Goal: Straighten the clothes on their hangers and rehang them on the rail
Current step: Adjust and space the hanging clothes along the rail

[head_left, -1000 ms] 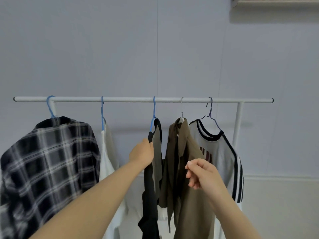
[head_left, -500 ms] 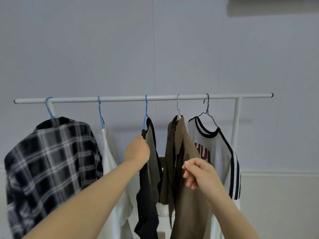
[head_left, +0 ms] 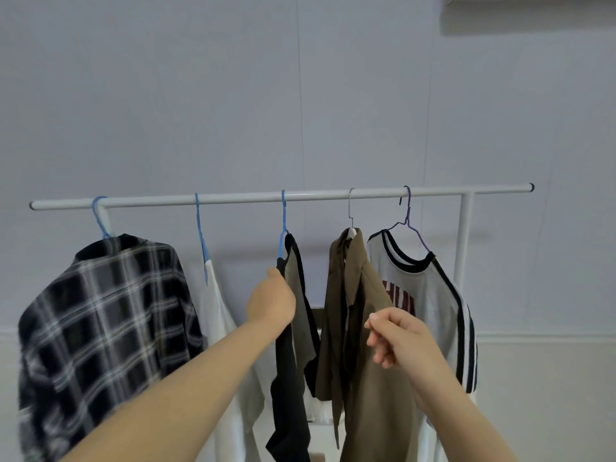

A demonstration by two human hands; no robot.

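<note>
While L hand (head_left: 271,301) holds black garment (head_left: 289,378) | rail (head_left: 233,198): 5 hangers

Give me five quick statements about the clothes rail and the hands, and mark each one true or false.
1. Five hangers hang on the rail. True.
2. The left hand grips the black-and-olive garment. True.
3. The plaid shirt hangs at the right end. False: it hangs at the left end.
4. The right hand holds the rail. False: it is below the rail, in front of the brown shirt.
5. The striped-sleeve T-shirt hangs on a purple hanger. True.
</note>
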